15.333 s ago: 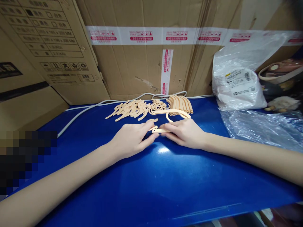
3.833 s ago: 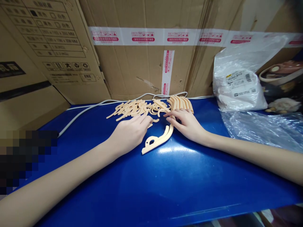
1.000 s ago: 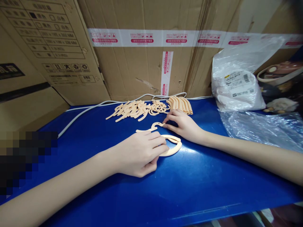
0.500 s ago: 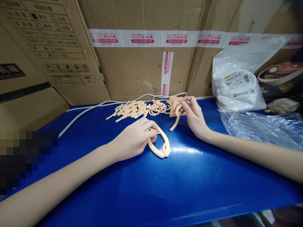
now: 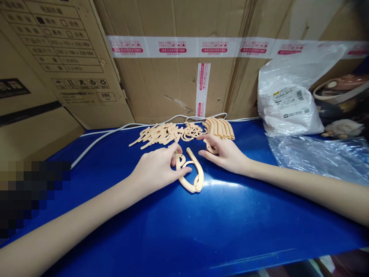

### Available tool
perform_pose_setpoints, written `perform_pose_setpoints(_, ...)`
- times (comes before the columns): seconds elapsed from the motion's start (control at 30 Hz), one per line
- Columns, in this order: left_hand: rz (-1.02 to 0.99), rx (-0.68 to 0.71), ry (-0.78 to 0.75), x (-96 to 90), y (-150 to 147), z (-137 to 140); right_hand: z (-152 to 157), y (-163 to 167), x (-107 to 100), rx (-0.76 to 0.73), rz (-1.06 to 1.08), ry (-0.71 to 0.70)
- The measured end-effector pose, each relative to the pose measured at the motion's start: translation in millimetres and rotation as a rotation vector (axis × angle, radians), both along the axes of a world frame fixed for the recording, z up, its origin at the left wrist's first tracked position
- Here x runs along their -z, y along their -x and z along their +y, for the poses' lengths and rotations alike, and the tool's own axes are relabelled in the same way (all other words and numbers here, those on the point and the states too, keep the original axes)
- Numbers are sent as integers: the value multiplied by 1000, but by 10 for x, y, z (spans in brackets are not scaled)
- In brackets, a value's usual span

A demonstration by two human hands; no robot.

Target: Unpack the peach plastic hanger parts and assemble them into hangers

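the left hand pinches the folding hanger frame, probably to steady it; to its right, the right hand curls round a hook piece, seemingly to control its angle.

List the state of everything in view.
Jointed frame: bottom ends together, top ends apart
Left hand: touching the frame
Hook piece: held in the right hand
Loose pieces: heaped
Curved bars: side by side
White bag: bulging, labelled
Clear plastic: spread, crumpled
Large box: taped
Cable: loosely bent
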State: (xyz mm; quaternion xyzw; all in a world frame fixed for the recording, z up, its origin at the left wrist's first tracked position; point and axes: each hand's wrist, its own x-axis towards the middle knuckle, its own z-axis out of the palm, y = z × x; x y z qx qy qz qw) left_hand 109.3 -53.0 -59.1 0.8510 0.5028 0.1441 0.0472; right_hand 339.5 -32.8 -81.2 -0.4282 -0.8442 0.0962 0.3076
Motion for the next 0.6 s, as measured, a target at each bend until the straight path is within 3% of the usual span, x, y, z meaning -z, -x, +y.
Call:
perform_pose_setpoints(0.23, -70, 55, 61, -15, 55, 64, 65, -12, 64, -125, -117, -117)
perform_pose_setpoints(0.47, -120, 89, 60, 37, 105, 168, 52, -16, 60, -169, -92, -98)
perform_pose_setpoints(0.6, -114, 106, -20, 58, 142, 213, 30, -19, 60, -204, -106, -102)
